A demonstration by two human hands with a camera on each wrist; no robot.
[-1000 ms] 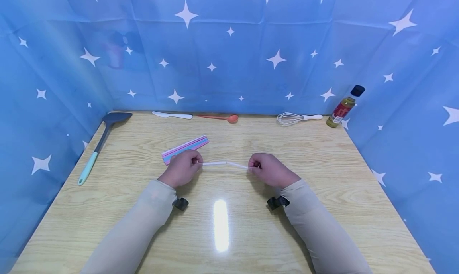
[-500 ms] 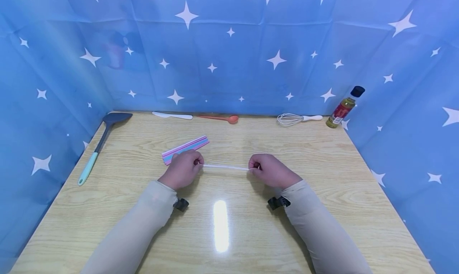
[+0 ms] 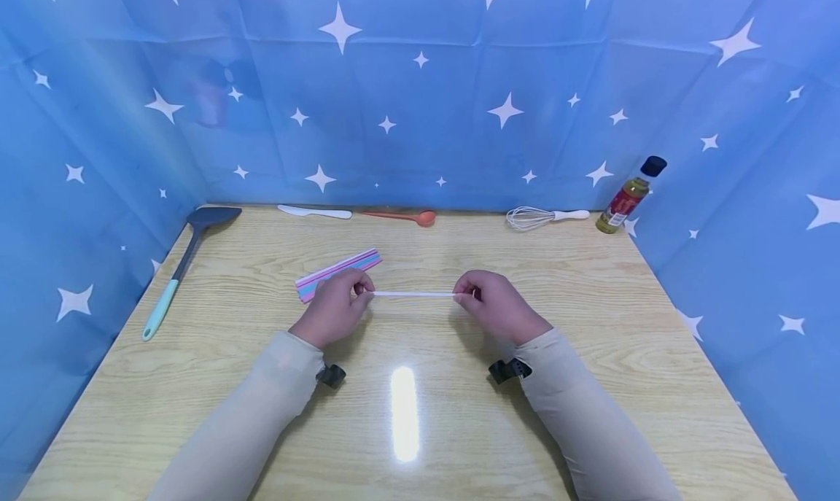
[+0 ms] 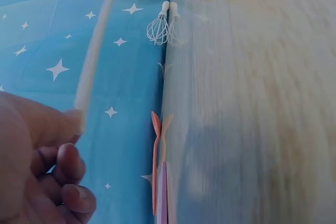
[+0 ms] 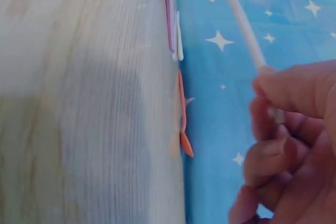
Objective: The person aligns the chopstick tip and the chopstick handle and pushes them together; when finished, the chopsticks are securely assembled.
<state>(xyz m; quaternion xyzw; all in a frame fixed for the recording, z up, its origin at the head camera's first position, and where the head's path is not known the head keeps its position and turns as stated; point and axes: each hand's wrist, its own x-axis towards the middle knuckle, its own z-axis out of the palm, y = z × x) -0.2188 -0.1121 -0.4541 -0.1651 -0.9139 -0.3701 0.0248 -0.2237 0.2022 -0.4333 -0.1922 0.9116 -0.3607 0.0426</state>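
A thin white tube [image 3: 413, 294], much like a drinking straw, stretches level between both hands above the table. My left hand [image 3: 335, 305] pinches its left end between thumb and fingers. At the other end, my right hand [image 3: 496, 304] pinches it the same way. In the left wrist view the tube [image 4: 95, 51] runs from the left thumb up to the right fingers. The right wrist view shows the tube [image 5: 242, 20] passing under the right thumb, with a short end below. Just behind the left hand lies a flat pink, white and blue striped piece [image 3: 341, 269], partly hidden by that hand.
A dark spatula with a mint handle [image 3: 160, 308] lies at the left edge. Along the back are a white knife [image 3: 315, 211], an orange spoon [image 3: 425, 218] and a whisk [image 3: 533, 218]. A bottle [image 3: 622, 203] stands back right. Blue star-patterned cloth [image 3: 420, 92] surrounds the table [image 3: 459, 428].
One second ago the white tube was angled in the middle; it became straight, sloping slightly down to the right. Both hands have since lifted slightly, and the tube is level now.
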